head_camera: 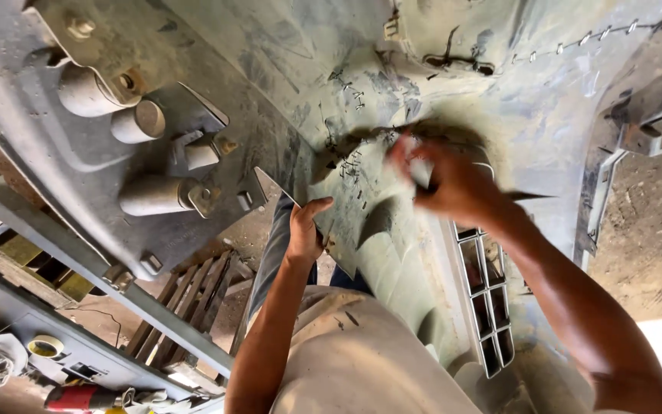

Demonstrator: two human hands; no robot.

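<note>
The right hand is motion-blurred, so whatever its grip holds cannot be made out.

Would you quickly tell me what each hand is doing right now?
Left hand: closed, gripping the edge of the grey bumper panel.
Right hand: blurred, pressed to the panel around something pale; its grip cannot be told.

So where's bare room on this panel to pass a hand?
Bare stretch of the grey panel between the cylinders and the stitched crack. Crowded lower down: left hand grips the panel edge, right hand, blurred, covers the crack; the grille sits below.
</note>
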